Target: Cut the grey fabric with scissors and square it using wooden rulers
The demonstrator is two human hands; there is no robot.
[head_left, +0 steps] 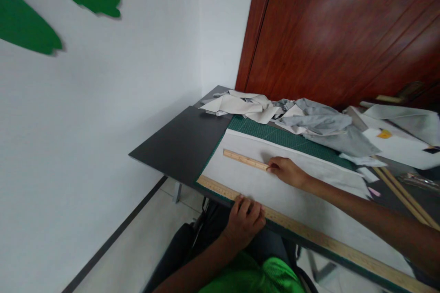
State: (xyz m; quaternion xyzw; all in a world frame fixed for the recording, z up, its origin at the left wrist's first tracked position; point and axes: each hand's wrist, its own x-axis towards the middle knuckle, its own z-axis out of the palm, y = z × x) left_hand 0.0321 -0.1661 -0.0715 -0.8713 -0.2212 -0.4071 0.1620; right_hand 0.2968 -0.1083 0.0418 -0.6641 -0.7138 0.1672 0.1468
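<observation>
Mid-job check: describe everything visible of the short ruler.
The short ruler is a straight, narrow, light-brown strip that looks wooden, with faint dark marks too small to read. It lies on the white sheet, slanting slightly, apart from the longer ruler. The right hand holds its near end, hiding where it stops.

Cloth point(302, 210) lies on a mat point(275, 135) on the table point(175, 146), short ruler point(244, 159) atop, long ruler point(299, 225) along its near edge; scraps point(254, 107) behind, sticks point(395, 191) right, behind them probably a box point(402, 144).

Free tabletop point(175, 149) left of cloth point(292, 203)
</observation>
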